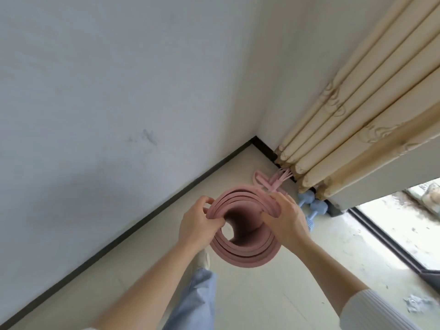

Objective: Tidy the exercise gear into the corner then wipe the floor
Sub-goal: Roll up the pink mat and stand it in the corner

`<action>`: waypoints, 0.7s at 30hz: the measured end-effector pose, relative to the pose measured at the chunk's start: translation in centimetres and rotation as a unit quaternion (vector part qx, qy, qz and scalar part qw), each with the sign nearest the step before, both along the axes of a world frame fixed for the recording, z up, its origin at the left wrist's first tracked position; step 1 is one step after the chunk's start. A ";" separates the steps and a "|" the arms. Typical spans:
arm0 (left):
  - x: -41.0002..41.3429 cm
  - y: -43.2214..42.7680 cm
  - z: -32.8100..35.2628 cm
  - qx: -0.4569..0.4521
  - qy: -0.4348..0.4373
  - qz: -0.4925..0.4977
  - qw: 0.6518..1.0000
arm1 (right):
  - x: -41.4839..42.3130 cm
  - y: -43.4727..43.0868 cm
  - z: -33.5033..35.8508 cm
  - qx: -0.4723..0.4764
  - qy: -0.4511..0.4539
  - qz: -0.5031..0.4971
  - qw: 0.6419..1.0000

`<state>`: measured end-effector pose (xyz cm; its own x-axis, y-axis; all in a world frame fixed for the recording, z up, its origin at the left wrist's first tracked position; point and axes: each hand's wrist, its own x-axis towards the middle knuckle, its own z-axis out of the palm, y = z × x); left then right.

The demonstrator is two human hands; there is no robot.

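Both hands (240, 222) grip the upright rolled pink mat (245, 248), its core hollow.

Ribbed white sleeve (371, 310); light-blue trousers (195, 298); pale shoe (202, 258)

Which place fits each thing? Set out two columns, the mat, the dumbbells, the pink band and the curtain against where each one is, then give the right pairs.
Things
1. mat
2. dumbbells
3. band
4. curtain

Places
A. hanging along the right wall
B. on the floor at the foot of the curtain, right of the mat
C. held rolled up between the left hand and right hand
D. on the floor in the corner, beyond the mat

Pairs: 1-C, 2-B, 3-D, 4-A
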<state>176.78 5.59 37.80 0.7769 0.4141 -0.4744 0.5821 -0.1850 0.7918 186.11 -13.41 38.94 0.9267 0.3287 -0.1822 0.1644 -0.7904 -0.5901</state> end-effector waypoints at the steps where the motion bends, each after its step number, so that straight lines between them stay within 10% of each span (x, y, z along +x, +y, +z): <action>1: 2.8 0.2 -0.2 -0.001 -0.002 -0.011 1.000 | 2.4 0.1 -0.3 0.005 0.002 -0.010 1.000; 21: 46.5 -1.1 -5.2 0.036 -0.048 0.003 0.998 | 45.0 -0.9 -4.6 -0.010 0.000 -0.055 0.998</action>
